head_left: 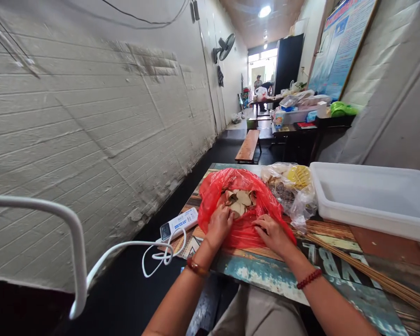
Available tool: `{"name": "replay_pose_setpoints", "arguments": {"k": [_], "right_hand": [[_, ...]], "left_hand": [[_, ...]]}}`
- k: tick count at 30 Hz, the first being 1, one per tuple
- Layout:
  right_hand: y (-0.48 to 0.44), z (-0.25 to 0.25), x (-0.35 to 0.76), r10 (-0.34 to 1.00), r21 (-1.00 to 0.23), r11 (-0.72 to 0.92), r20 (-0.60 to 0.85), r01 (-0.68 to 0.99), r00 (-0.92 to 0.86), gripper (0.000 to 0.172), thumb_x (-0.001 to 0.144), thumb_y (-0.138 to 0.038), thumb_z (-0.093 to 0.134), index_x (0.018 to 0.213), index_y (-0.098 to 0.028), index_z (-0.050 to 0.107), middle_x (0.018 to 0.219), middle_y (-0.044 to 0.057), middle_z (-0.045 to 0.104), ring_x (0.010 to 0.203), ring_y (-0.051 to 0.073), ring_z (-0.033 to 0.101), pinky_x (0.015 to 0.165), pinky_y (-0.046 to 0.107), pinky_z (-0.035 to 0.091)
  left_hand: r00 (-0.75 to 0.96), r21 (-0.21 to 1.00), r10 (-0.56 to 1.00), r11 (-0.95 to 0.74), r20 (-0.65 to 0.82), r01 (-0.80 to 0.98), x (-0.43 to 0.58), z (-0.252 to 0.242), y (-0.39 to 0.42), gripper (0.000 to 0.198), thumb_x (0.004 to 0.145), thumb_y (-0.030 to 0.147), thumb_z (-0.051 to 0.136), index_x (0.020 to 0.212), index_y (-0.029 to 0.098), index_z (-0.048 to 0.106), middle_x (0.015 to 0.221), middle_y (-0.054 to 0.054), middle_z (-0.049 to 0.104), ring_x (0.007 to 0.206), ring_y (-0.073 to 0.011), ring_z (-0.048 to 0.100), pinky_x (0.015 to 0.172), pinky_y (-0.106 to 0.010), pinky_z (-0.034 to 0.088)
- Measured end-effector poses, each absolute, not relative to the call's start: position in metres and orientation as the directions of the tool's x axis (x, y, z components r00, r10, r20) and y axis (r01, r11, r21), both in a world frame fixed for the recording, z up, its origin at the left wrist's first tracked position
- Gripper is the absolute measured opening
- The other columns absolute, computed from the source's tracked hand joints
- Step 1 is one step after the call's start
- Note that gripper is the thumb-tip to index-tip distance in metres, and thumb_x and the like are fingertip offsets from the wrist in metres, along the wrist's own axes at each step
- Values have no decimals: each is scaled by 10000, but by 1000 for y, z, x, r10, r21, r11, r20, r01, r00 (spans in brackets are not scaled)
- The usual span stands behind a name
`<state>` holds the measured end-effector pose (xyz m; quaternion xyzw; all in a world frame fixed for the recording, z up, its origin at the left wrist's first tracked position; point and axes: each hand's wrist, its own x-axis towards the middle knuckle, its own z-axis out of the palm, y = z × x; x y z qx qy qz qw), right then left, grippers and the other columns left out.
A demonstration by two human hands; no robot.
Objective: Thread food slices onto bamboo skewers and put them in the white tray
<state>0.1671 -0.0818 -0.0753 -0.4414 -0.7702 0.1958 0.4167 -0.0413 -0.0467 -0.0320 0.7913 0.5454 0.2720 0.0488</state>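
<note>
A thin red plastic bag point(238, 238) lies spread on the table in front of me, its mouth pulled wide. Inside it sit several pale, flat, rounded slices point(244, 198), which look like sliced root vegetable. My left hand point(220, 225) is at the near left of the opening, its fingers curled closed on the bag's rim beside the slices. On the near right side, my right hand point(273, 234) has bent fingers closed on the red film, its thumb tip partly hidden. Thin wooden skewers point(367, 270) lie to the right of my right hand.
A power strip point(178, 225) with a looped white cable rests at the table's left edge. Behind the bag are a clear bag point(283, 186) with yellow and brown contents and a white tub point(371, 205). A bench point(248, 145), cluttered tables and people are farther back.
</note>
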Motion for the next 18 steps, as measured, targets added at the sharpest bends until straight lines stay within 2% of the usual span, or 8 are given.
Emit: {"name": "replay_pose_setpoints", "arguments": {"k": [3, 7, 10, 12, 15, 18], "right_hand": [[-81, -75, 166, 843, -681, 536, 469, 500, -264, 218, 865, -140, 481, 972, -149, 670, 947, 97, 591, 887, 198, 570, 812, 363, 479], [-82, -71, 164, 848, -681, 525, 471, 511, -244, 214, 856, -110, 486, 948, -146, 676, 944, 94, 591, 885, 193, 565, 814, 356, 478], [-84, -64, 163, 851, -663, 515, 471, 543, -232, 202, 844, -92, 512, 937, -151, 681, 944, 82, 598, 894, 178, 569, 833, 322, 474], [-83, -61, 163, 855, -651, 505, 470, 566, -221, 200, 837, -88, 532, 945, -165, 682, 953, 69, 598, 888, 163, 573, 826, 294, 477], [-81, -58, 163, 858, -643, 492, 471, 587, -202, 193, 840, -90, 537, 932, -175, 684, 939, 59, 591, 880, 157, 572, 823, 286, 478], [-81, -57, 163, 860, -648, 488, 472, 584, -195, 191, 846, -91, 528, 919, -172, 685, 932, 60, 583, 882, 160, 569, 824, 294, 478]], "left_hand": [[265, 308, 884, -394, 386, 866, -36, -39, -37, 167, 856, 230, 486, 927, 147, 612, 1025, -136, 612, 1017, -231, 561, 880, -374, 445], [261, 264, 849, -411, 460, 873, -31, -45, -25, 302, 825, 243, 516, 1093, 114, 569, 1141, -181, 577, 1096, -278, 527, 912, -414, 432], [273, 254, 837, -427, 475, 868, -30, -46, -14, 306, 780, 218, 538, 1070, 128, 579, 1158, -176, 575, 1131, -291, 506, 922, -415, 422], [270, 255, 835, -427, 479, 868, -31, -48, -5, 229, 763, 219, 540, 972, 150, 600, 1080, -157, 607, 1076, -289, 532, 892, -414, 429], [230, 323, 858, -403, 460, 856, -30, -50, 6, 86, 729, 209, 531, 779, 164, 584, 862, -110, 625, 909, -265, 572, 790, -380, 447], [179, 502, 874, -414, 452, 759, -28, -47, 6, 57, 713, 230, 539, 694, 178, 552, 743, -54, 603, 770, -211, 573, 701, -318, 444]]}}
